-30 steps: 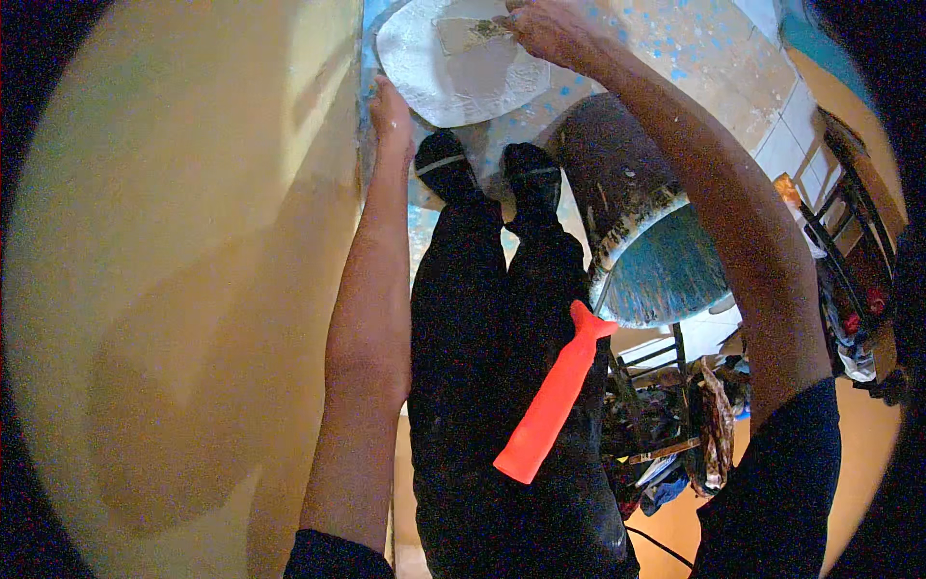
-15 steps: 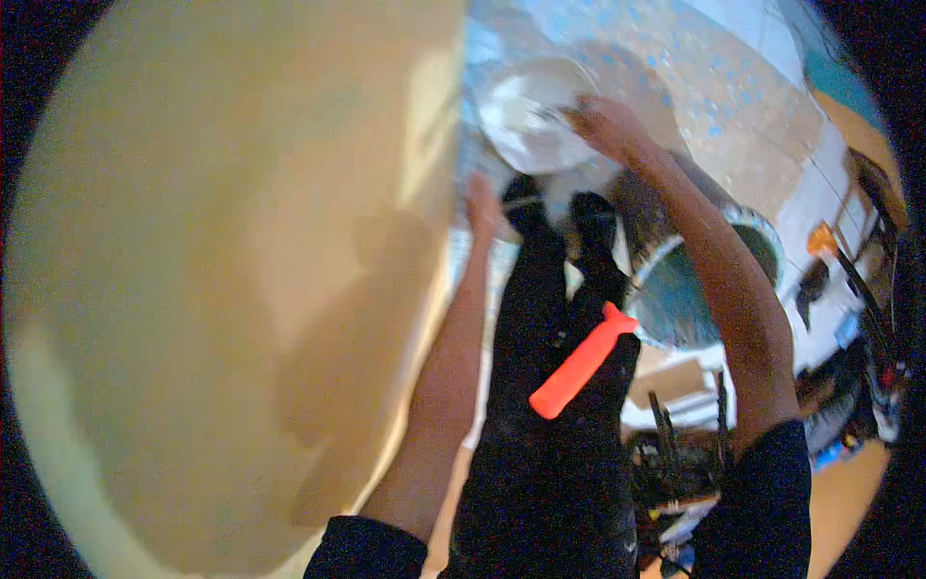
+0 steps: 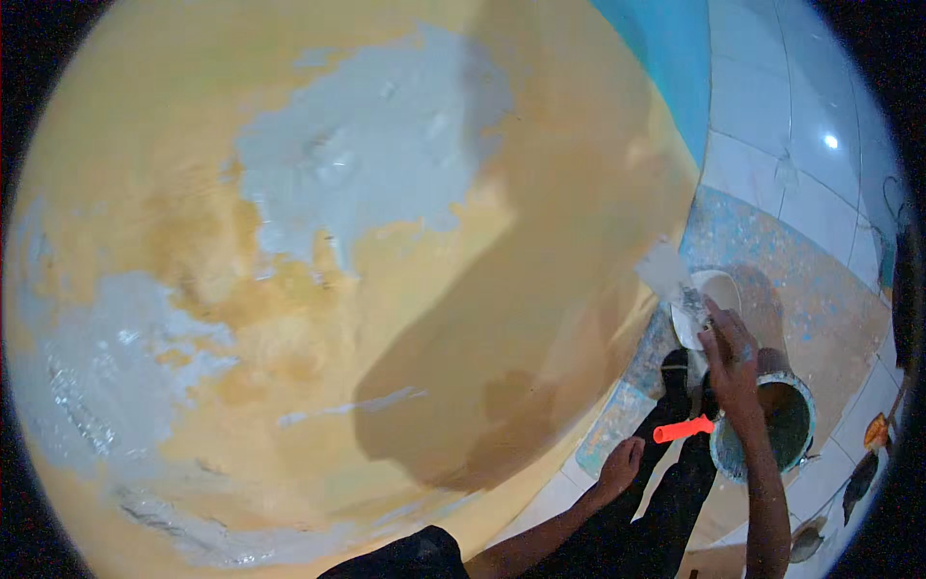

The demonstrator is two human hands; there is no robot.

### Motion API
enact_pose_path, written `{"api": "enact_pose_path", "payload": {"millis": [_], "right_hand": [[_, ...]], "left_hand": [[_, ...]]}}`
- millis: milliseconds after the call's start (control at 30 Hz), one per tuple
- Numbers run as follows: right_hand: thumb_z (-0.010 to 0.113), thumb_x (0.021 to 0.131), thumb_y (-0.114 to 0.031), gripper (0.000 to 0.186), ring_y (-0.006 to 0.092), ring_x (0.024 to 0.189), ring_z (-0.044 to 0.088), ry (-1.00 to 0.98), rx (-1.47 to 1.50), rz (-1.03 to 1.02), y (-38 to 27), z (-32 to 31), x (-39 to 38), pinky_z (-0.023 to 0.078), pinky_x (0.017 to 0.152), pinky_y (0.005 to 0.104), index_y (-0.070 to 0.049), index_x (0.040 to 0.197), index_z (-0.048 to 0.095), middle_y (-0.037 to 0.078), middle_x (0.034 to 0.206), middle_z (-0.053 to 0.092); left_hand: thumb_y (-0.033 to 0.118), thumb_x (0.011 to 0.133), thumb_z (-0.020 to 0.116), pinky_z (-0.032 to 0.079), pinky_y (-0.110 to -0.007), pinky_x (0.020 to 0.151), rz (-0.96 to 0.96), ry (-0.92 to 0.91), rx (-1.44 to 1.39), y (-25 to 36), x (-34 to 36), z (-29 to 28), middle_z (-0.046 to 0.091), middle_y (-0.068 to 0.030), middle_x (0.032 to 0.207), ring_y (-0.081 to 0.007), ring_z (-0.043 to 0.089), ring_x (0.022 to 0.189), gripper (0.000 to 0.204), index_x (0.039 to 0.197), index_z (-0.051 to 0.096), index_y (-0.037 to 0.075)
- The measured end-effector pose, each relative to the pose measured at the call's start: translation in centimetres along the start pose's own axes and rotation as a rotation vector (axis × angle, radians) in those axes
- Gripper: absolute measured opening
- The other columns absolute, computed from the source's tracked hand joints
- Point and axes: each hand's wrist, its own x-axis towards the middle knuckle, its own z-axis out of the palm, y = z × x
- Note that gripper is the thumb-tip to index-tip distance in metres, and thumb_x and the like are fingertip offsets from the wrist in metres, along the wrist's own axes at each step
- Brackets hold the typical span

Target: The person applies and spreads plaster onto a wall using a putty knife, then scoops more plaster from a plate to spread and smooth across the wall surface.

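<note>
My right hand (image 3: 731, 357) grips a putty knife (image 3: 687, 301), its wide blade (image 3: 662, 270) loaded with pale putty and held close to the yellow wall's lower edge. Just behind the knife, a white tub (image 3: 719, 288) sits on the floor covering, partly hidden by the blade and my fingers. My left hand (image 3: 620, 470) is low beside the wall, its fingers curled in with nothing visible in them. An orange-red tool handle (image 3: 683, 429) juts out over my legs from the rim of a bucket (image 3: 810, 410) below my right forearm.
The yellow wall (image 3: 540, 318) fills the left side and bears large patches of grey-white putty (image 3: 376, 135). A paint-spattered board or sheet (image 3: 820, 280) lies under the tub and bucket. White tiles (image 3: 748, 106) extend beyond it, and a blue wall section (image 3: 670, 58) stands farther off.
My view has swung left onto the wall. My right hand has lifted from the white tub toward the wall, with the putty knife now visible. My left hand has drawn back and curled.
</note>
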Motion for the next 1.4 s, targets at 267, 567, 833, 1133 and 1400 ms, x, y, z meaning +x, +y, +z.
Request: {"api": "enact_pose_path", "payload": {"millis": [267, 567, 833, 1133, 1400], "right_hand": [[0.064, 0.087, -0.003, 0.04, 0.0207, 0.078, 0.056, 0.179, 0.254, -0.267, -14.7, 3.5, 5.4, 0.047, 0.072, 0.0316, 0.0, 0.127, 0.061, 0.014, 0.093, 0.061], [0.067, 0.082, 0.001, 0.046, 0.0201, 0.079, 0.056, 0.243, 0.586, -0.426, -22.5, 10.8, 8.8, 0.047, 0.072, 0.028, 0.0, 0.128, 0.061, 0.012, 0.095, 0.061], [0.071, 0.077, 0.003, 0.051, 0.0227, 0.084, 0.053, 0.341, 0.439, -0.503, -22.3, 13.0, 9.5, 0.048, 0.072, 0.0302, -0.001, 0.126, 0.063, 0.012, 0.096, 0.053], [0.068, 0.084, -0.005, 0.041, 0.0246, 0.076, 0.059, 0.376, 0.426, -0.488, -20.2, 13.2, 6.4, 0.051, 0.063, 0.0315, -0.005, 0.125, 0.063, 0.013, 0.093, 0.056], [0.079, 0.074, -0.006, 0.049, 0.0232, 0.076, 0.06, 0.365, 0.295, -0.453, -20.0, 10.8, 5.5, 0.051, 0.062, 0.031, -0.006, 0.121, 0.065, 0.012, 0.092, 0.058]], "left_hand": [[0.033, 0.097, 0.053, 0.052, -0.049, 0.078, 0.116, -0.1, 0.379, 3.4, 1.0, -2.3, 0.063, -0.0152, 0.104, -0.0343, 0.061, 0.099, 0.032, 0.111, 0.058, 0.005], [0.03, 0.093, 0.057, 0.05, -0.053, 0.077, 0.146, -0.062, 0.35, 1.7, 3.3, -0.5, 0.062, -0.0164, 0.104, -0.0363, 0.061, 0.097, 0.03, 0.109, 0.058, 0.005], [0.033, 0.092, 0.057, 0.049, -0.053, 0.078, 0.133, -0.03, 0.363, 1.7, 4.3, -0.9, 0.062, -0.0174, 0.106, -0.0374, 0.062, 0.097, 0.031, 0.108, 0.06, 0.006], [0.035, 0.092, 0.057, 0.048, -0.053, 0.08, 0.2, 0.053, 0.373, 1.7, 4.6, -0.9, 0.062, -0.0177, 0.107, -0.038, 0.062, 0.096, 0.032, 0.106, 0.062, 0.007], [0.036, 0.093, 0.056, 0.048, -0.053, 0.081, 0.121, -0.062, 0.377, 1.5, 5.3, -1.7, 0.062, -0.0165, 0.106, -0.0374, 0.061, 0.097, 0.032, 0.105, 0.062, 0.008]]}}
